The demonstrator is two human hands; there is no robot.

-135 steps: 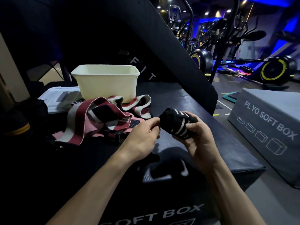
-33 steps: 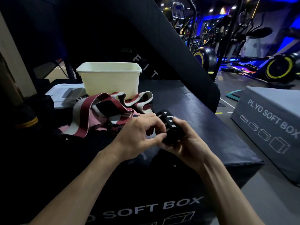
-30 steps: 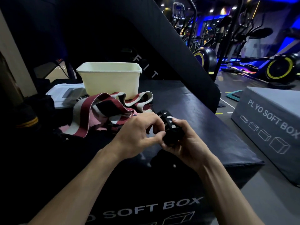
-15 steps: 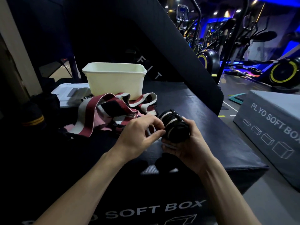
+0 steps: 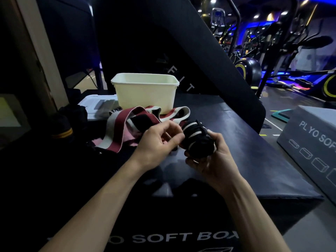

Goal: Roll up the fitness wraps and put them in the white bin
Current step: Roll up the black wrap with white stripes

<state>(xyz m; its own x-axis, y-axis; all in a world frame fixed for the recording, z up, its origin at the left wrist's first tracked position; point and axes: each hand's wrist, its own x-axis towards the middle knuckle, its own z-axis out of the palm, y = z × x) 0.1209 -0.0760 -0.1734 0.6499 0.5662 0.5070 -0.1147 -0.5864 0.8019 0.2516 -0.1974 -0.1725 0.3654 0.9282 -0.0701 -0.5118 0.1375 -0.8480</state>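
Right hand (image 5: pixel 211 157) cups the rolled black wrap (image 5: pixel 198 141) w/ white stripes from below, fingers curled round its underside, roll held just above the dark plyo box top (image 5: pixel 236 142). Left hand (image 5: pixel 160 140) sits right beside the roll on its left; thumb and fingertips meet at the roll's near-left edge, pinching it there, though what exactly they grip (a loose end or the roll's edge) can't be told. A thin black strap crosses over the top of the roll. Behind the left hand lies the unrolled pile of maroon/white/pink wraps (image 5: pixel 125 128), spread loose on the box, partly overlapping, one loop reaching toward the white bin (image 5: pixel 145 91). Bin stands upright at the far side of the box top, just behind the pile; inside not visible from this angle. A grey plyo soft box (image 5: pixel 312 142) sits on the floor to the right, well apart. Gym bikes (image 5: pixel 254 68) in the blue-lit background.
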